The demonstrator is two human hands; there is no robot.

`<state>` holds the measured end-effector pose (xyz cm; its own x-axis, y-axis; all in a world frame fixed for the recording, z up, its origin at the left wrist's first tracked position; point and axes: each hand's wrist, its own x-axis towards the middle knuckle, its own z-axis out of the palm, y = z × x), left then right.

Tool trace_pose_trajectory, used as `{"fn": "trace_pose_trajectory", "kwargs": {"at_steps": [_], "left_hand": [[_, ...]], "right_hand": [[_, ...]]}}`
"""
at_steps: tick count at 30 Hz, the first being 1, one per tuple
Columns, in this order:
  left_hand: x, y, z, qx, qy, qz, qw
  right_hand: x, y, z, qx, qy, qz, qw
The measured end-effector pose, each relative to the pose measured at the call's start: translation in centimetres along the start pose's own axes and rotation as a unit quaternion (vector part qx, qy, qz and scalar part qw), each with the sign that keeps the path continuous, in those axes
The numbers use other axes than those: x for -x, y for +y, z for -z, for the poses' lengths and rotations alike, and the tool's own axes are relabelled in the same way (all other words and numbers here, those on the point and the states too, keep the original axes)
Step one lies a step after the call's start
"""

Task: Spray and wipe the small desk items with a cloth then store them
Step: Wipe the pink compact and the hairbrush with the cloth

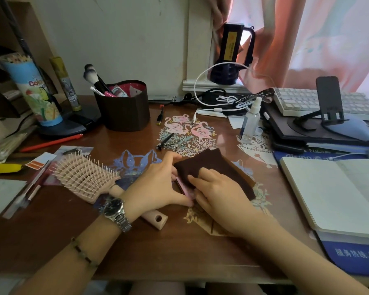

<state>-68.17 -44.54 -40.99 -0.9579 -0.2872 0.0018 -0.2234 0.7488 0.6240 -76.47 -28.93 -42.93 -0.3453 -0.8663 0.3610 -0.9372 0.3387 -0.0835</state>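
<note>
Right hand [218, 188] fingers press the brown cloth [213, 167] flat onto a slim pink item [186, 189] — left hand [158, 184] fingers pinch its edge.

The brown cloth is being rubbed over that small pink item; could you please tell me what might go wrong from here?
1. The brown cloth hides most of the pink item, so it may slip from the left hand.
2. The right hand could sweep the cloth into the spray bottle standing behind and topple it.

A matt brown cloth [213, 171] lies on a glossy wooden counter [158, 248]; left of the cloth, a pink plastic hairbrush [87, 179] and a polished metal wristwatch [115, 211].
</note>
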Motion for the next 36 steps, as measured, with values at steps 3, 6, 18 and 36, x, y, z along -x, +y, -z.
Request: {"fn": "trace_pose_trajectory", "kwargs": {"at_steps": [3,6,18,36], "left_hand": [[-0.1,-0.1,-0.1,0.007,0.015,0.004,1.000],[-0.2,-0.2,-0.2,0.012,0.027,0.006,1.000],[0.0,-0.3,-0.4,0.018,0.020,0.014,1.000],[0.0,-0.2,-0.4,0.008,0.020,0.013,1.000]], "right_hand": [[-0.5,-0.8,-0.4,-0.004,-0.001,0.006,1.000],[-0.6,-0.8,-0.4,-0.016,-0.009,0.009,1.000],[-0.2,1.4,0.5,0.013,-0.036,0.030,0.999],[0.1,1.8,0.3,-0.120,-0.023,0.034,0.992]]}}
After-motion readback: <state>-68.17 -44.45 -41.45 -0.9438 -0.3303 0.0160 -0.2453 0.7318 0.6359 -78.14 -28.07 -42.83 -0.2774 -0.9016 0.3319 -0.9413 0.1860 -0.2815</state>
